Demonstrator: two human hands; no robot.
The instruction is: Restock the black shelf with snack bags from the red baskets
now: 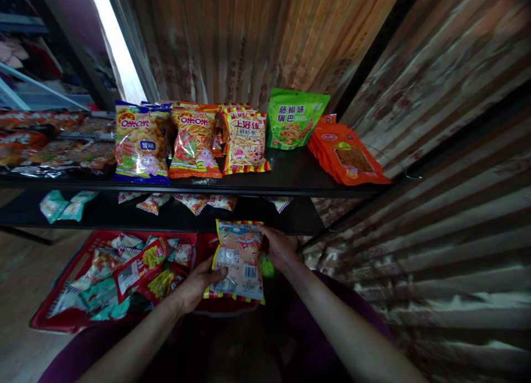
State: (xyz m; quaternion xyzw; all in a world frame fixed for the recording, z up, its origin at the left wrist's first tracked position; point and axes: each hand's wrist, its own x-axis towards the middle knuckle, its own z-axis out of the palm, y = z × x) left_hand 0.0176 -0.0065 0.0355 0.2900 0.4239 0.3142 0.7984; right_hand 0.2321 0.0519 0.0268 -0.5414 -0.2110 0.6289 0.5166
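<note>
A yellow-edged snack bag (238, 261), its printed back with a barcode facing up, is held between both hands over a red basket. My left hand (199, 283) grips its left side, thumb on top. On its upper right edge is my right hand (277, 247), fingers partly hidden behind the bag. A similar yellow-and-red prawn cracker bag (246, 142) stands on the black shelf (290, 173) above, between an orange noodle-snack bag (196, 142) and a green pouch (294, 119).
At the left, a red basket (52, 311) holds several snack bags. Blue-edged bags (142, 145) and orange packets (346, 153) sit on the upper shelf. Small bags (191, 202) lie on the lower shelf. A patterned curtain (435, 234) hangs at the right.
</note>
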